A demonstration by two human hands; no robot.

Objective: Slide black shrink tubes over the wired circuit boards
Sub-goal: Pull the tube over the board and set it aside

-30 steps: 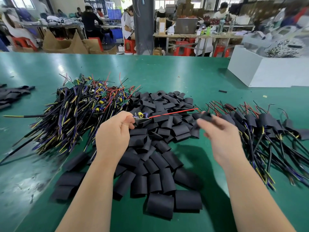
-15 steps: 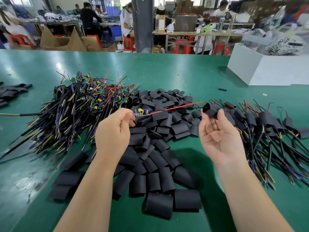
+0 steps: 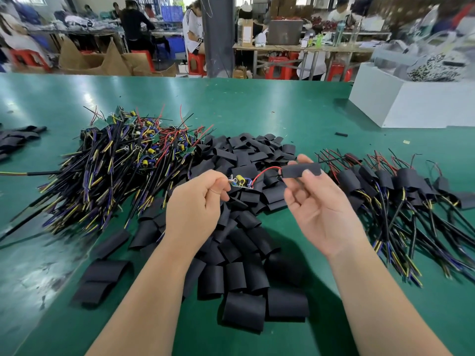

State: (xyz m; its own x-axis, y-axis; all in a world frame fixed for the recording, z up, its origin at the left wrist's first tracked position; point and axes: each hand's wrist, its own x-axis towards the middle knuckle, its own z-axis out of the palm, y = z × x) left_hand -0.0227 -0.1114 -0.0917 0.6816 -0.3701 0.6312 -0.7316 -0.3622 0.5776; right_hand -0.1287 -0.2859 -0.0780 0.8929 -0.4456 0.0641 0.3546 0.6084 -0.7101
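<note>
My left hand (image 3: 195, 209) pinches a small wired circuit board (image 3: 241, 181) with a yellow capacitor, held above the heap of black shrink tubes (image 3: 244, 242). Its red wire (image 3: 267, 170) arcs right into the end of one black shrink tube (image 3: 300, 169), which my right hand (image 3: 316, 209) pinches between fingertips, palm turned up. Bare wired boards (image 3: 115, 163) lie piled at the left. Boards with tubes on them (image 3: 401, 191) lie at the right.
The green table (image 3: 257, 111) carries a white box (image 3: 411, 104) at the back right and a few black tubes (image 3: 15, 140) at the far left edge. A small black scrap (image 3: 341, 134) lies near the box. People work at benches beyond the table.
My right hand turned palm up and brought a black tube to the end of the red wire. The wire now bends into the tube. My left hand lifted the board slightly.
</note>
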